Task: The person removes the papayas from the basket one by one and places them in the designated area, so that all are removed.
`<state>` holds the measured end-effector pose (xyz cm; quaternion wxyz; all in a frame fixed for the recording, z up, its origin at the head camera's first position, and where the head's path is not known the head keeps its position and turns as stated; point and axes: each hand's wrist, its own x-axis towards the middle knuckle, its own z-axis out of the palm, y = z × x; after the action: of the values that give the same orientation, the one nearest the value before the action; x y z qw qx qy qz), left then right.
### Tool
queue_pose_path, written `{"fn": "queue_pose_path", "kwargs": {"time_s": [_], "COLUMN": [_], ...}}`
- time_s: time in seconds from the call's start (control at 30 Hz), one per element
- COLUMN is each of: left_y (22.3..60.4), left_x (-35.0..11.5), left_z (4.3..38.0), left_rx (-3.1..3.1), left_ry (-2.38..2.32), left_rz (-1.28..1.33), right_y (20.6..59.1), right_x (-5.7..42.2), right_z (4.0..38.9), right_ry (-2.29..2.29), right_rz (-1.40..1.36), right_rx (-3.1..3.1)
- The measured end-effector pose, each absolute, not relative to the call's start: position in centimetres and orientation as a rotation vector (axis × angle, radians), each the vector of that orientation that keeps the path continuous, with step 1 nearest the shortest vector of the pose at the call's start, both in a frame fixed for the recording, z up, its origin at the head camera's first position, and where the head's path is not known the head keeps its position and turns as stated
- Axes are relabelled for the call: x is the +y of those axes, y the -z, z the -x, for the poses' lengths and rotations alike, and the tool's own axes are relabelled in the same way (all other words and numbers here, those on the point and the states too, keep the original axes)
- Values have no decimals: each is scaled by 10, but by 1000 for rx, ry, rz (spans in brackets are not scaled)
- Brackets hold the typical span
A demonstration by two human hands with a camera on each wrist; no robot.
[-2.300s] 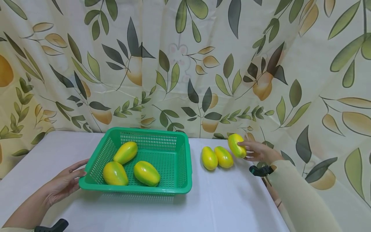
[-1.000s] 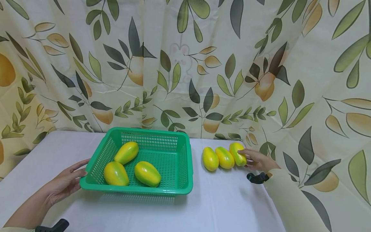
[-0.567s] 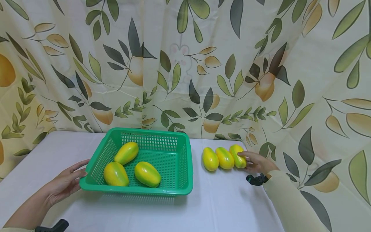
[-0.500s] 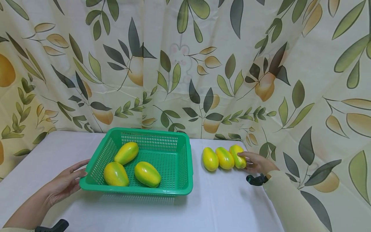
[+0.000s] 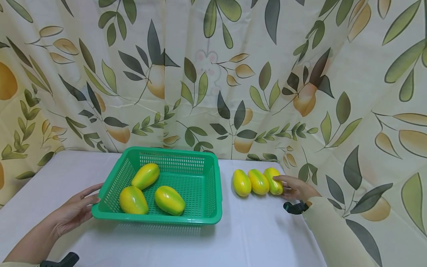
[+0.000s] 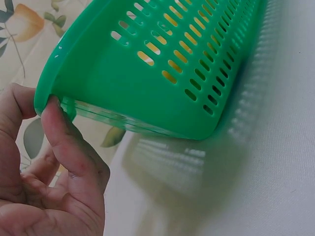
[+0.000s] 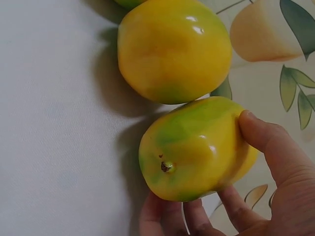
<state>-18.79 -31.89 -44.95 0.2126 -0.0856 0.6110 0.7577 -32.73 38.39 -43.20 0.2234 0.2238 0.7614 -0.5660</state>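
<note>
From up top, looking down: there's a white-covered worktop (image 5: 250, 233) and a green plastic basket (image 5: 156, 219) left of the middle of the frame. Three yellow-green fruits are sitting in it: a back fruit (image 5: 145, 176) and a corner fruit (image 5: 133, 200) over on its left side, plus a front fruit (image 5: 169, 200) nearer the middle. The left hand (image 5: 75, 211) has the basket's left rim in a light grip. Over right of centre there's a row of three more on the cloth: a first fruit (image 5: 242, 183), a middle fruit (image 5: 258, 181) and an end fruit (image 5: 273, 180). The right hand (image 5: 298, 187) has hold of that last one, coming in from the right with a cream sleeve (image 5: 337, 226) and a black strap (image 5: 295, 207). Behind it all hangs a leafy curtain (image 5: 207, 74).

Left wrist cam: the basket fills the upper part, with yellow showing through the slots. At the left edge, thumb and finger pinch the rim between them, not far apart at all, while the other fingers sit loosely bent below.

Right wrist cam: the end fruit is around the centre, stem end toward the lens. Thumb's on its right side, fingers curled in underneath, spread about as wide as the fruit. The middle fruit is just above and looks to be touching it, and a bit of green pokes in at the top edge.
</note>
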Motion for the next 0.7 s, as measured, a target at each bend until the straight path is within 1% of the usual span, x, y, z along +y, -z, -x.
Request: {"fn": "queue_pose_path", "kwargs": {"time_s": [0.7], "left_y": [448], "left_x": [-318], "left_z": [187], "left_rx": [1695], "left_ry": [-2108], "left_rz": [231], "right_y": [417], "right_x": [387], "right_z": [324], "right_ry": [1574], "right_rz": [-607], "right_rx": [2104]}}
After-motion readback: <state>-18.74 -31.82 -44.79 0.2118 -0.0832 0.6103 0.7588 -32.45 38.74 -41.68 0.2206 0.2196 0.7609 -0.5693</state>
